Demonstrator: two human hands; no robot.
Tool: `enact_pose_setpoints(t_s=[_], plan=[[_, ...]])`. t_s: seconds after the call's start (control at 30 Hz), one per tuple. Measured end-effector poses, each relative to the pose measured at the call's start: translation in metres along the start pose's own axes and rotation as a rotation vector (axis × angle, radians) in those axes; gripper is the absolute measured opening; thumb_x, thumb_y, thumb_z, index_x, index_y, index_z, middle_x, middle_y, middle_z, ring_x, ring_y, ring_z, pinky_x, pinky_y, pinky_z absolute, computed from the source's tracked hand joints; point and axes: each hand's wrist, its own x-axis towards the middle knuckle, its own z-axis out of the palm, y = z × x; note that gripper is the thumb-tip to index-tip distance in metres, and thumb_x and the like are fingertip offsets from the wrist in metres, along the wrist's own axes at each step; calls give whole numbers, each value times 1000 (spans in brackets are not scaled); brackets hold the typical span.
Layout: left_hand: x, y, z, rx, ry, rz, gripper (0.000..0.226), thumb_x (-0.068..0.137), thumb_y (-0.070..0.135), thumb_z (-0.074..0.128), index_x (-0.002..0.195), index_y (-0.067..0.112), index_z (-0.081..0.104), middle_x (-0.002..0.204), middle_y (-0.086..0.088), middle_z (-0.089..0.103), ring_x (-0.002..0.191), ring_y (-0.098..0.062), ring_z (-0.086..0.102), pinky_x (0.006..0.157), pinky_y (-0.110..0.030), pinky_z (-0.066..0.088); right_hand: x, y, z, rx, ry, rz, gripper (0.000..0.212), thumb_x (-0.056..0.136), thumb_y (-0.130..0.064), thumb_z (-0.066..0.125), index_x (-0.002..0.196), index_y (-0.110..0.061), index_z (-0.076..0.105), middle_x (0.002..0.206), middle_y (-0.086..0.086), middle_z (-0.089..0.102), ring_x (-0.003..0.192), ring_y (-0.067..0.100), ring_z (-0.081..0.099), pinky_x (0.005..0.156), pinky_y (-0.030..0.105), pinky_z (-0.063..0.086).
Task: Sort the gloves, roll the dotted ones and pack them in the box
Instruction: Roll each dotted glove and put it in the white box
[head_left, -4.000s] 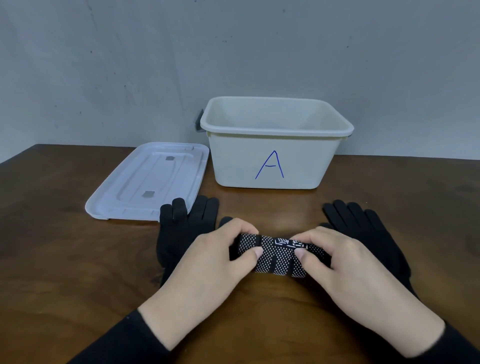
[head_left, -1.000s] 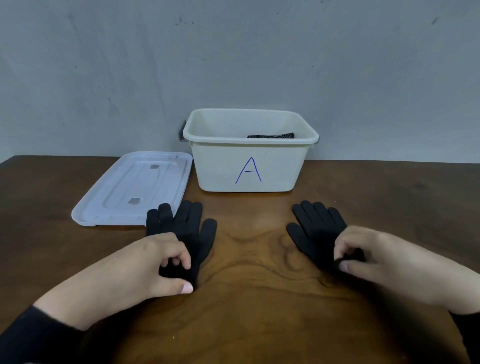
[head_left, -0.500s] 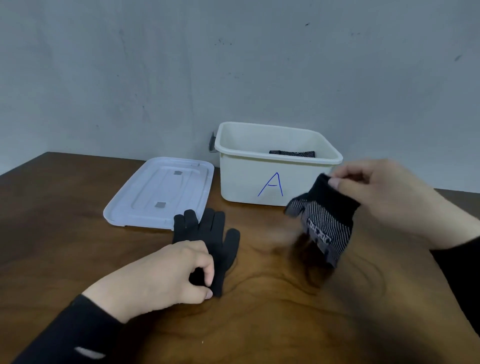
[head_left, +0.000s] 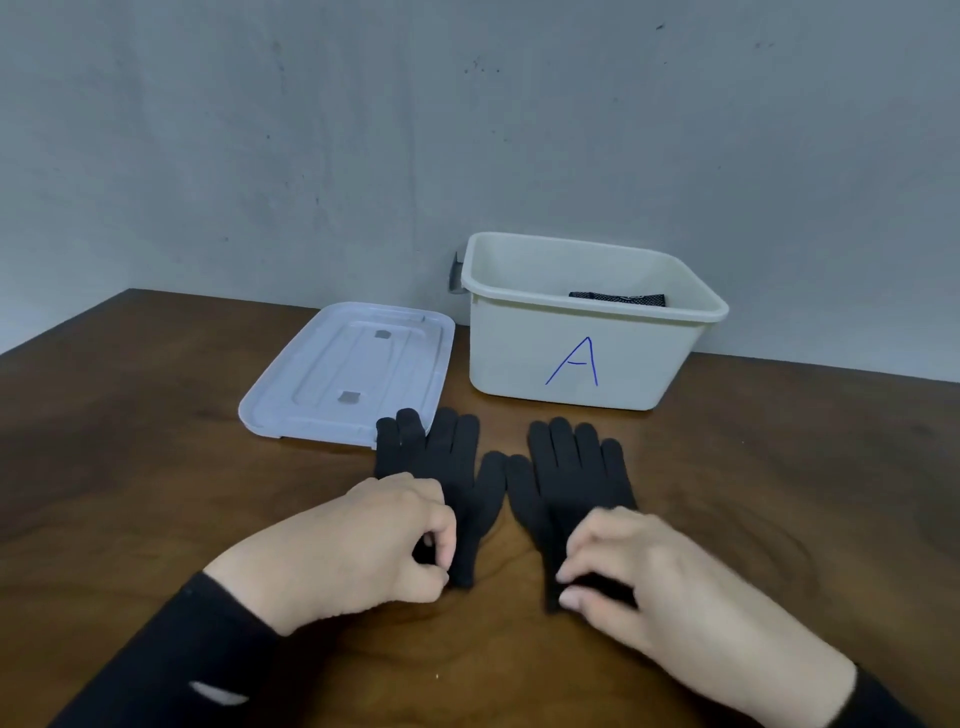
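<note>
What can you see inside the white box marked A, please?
Inside the box, one rolled dotted glove shows above the near rim. The floor and anything lower are hidden by the front wall.

Bare hands, long black sleeves (head_left: 171, 660), pale mark on the left.

Two gloves (head_left: 439, 457) (head_left: 571, 467) lie side by side on the table (head_left: 130, 441), before the box (head_left: 587, 353). The lid (head_left: 348, 374) lies left of the box; a rolled glove (head_left: 617, 299) sits inside.

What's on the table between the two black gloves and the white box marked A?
Head view: bare brown wooden table separates the two black knit gloves from the white plastic box.
</note>
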Motion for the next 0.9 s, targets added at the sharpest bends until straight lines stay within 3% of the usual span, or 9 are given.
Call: enact_pose_setpoints(t_s=[0.17,0.27,0.4,0.47,0.53,0.63,0.73,0.83,0.9], plan=[[-1,2,0,29,2,-24,10,91,40,56,83,35,61,97,21,50,95,0,48,81,-18,44,-2,2,6,31,-50,32,24,97,-50,55,115,-40,66,112,-27,49,115,-2,42,95,13,36],[-2,5,-4,-38,100,-49,12,93,37,50,82,35,54,91,17,54,84,-1,52,72,-20,46,-2,3,6,51,-91,49,27,95,-53,56,118,-41,64,115,-28,47,117,-4,41,97,13,36],[1,8,-9,-272,389,-117,15,96,34,44,83,31,49,68,4,56,59,-11,50,58,-31,45,0,3,5,65,-62,65,22,95,-53,55,108,-40,68,112,-26,52,114,-2,45,95,12,37],[4,12,-8,-460,585,-148,18,98,26,43,81,25,50,59,7,48,53,-6,42,53,-25,38,0,-1,6,149,12,107,22,93,-55,55,101,-40,68,109,-23,57,110,-1,51,92,15,41],[7,20,-6,-661,714,-156,22,98,22,42,78,22,50,59,7,44,52,-4,40,49,-18,35,1,-4,5,247,152,169,26,90,-57,56,108,-42,67,110,-23,59,110,-2,55,90,15,45],[17,41,4,-800,753,-65,26,101,24,45,75,23,49,63,7,48,58,-10,44,55,-21,38,3,-12,2,490,293,240,46,84,-56,62,128,-47,58,121,-30,60,116,-8,55,91,14,47],[27,64,20,-750,634,68,17,96,27,43,90,21,58,84,3,63,83,-14,60,77,-28,47,9,-28,4,870,262,232,48,89,-31,70,130,-49,55,121,-30,65,114,-6,61,86,15,53],[31,76,30,-660,534,155,31,98,14,39,104,32,64,106,14,66,107,-8,59,89,-15,43,13,-30,6,984,434,309,28,97,-21,61,116,-40,68,105,-10,73,91,16,74,74,33,62],[29,72,30,-607,578,185,37,98,5,40,106,32,65,108,15,67,112,-8,59,91,-12,42,14,-26,0,970,548,428,25,102,-21,53,106,-35,74,99,-7,76,70,23,75,72,42,62]])
